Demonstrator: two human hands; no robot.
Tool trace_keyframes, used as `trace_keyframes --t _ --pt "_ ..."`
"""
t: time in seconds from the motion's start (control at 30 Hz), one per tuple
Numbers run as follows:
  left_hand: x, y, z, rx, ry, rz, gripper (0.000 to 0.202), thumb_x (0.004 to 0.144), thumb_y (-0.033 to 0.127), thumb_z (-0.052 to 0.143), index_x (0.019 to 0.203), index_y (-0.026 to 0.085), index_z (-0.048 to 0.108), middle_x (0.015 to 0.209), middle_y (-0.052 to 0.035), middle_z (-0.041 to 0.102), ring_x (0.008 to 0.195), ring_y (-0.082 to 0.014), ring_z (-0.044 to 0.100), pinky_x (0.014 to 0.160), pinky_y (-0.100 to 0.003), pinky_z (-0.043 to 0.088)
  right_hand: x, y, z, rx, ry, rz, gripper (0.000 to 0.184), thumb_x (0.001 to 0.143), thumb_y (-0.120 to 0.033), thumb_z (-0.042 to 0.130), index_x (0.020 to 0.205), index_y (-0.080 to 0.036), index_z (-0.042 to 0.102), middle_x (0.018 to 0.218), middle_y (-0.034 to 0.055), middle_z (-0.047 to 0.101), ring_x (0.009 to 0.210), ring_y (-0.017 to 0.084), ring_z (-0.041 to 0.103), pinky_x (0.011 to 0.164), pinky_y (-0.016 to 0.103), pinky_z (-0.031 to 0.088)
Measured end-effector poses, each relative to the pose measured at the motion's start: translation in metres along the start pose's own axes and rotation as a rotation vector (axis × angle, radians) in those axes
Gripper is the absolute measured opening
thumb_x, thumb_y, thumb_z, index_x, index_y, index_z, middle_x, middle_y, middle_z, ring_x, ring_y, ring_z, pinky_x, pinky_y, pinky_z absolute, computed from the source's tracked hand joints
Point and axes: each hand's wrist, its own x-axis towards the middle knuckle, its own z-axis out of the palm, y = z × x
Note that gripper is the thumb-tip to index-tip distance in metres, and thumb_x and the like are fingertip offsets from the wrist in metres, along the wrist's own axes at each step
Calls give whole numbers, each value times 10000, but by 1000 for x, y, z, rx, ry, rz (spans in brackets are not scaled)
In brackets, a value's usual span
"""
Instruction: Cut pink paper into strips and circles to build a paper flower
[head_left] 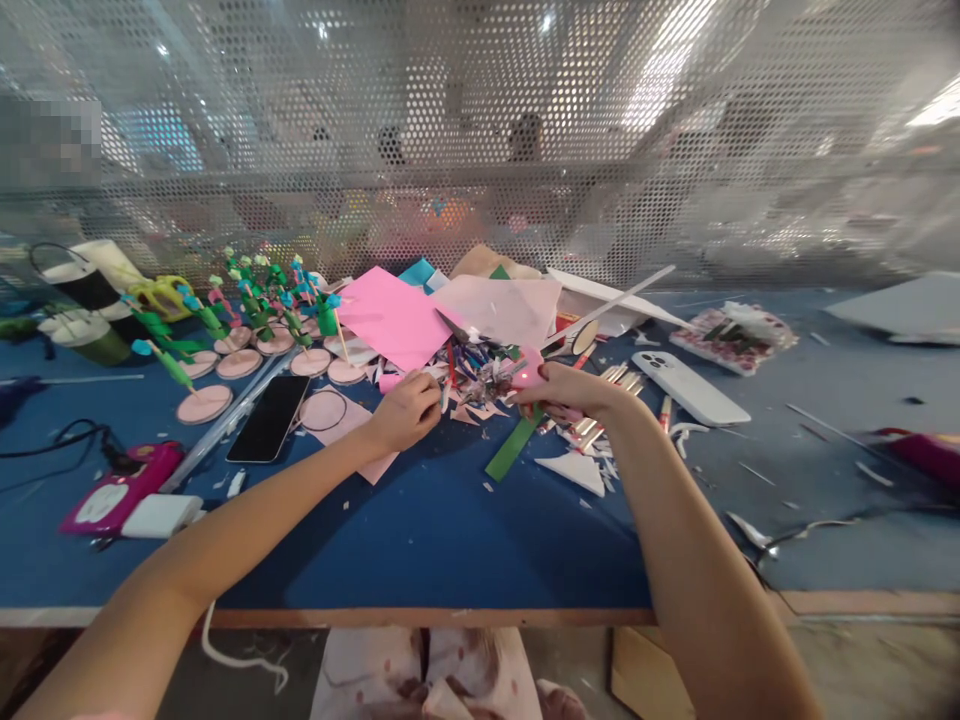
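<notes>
My left hand (409,408) is closed in a pinch beside a heap of scraps in the middle of the table. Whatever is between its fingertips is too small to make out. My right hand (562,388) is wrapped round a pink glue gun (528,370), on which a small light glows. Its nozzle end points left into the heap of cuttings (480,375), toward my left hand. Below my right hand a green paper strip (513,447) lies slanting. Pink paper (394,315) and a pale pink sheet (502,305) lie just behind both hands.
Several small green and blue figures stand on round wooden discs (204,403) at the left. A black phone (270,420), a magenta power strip (124,490) and a white charger (161,515) lie nearer. Right are a white phone (690,387) and a bag (735,335). Perforated metal mesh (465,120) stands behind.
</notes>
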Motion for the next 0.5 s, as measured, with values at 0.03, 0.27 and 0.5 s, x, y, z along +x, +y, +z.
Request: trace_keyframes --t 0.03,0.27,0.5 --pt "0 -1 -1 15 20 11 230 873 179 377 677 172 498 896 -97 565 871 -192 483 819 -336 431 0 0 0 7 -6 -1 297 735 -220 673 492 -153 514 270 -61 388 248 40 321 289 160 256" --pt "-1 -3 -5 58 4 -92 208 845 172 378 657 183 466 781 -74 528 777 -185 488 743 -327 439 2 2 -1 46 -5 5 296 741 -170 659 492 -153 500 261 -67 377 243 32 319 290 145 251" --pt "-1 -8 -5 157 -120 18 408 812 467 578 1038 142 482 1079 -134 528 1045 -270 491 894 -396 425 1 4 -6 29 9 39 330 754 -196 670 487 -155 481 268 -65 383 244 22 303 294 144 242"
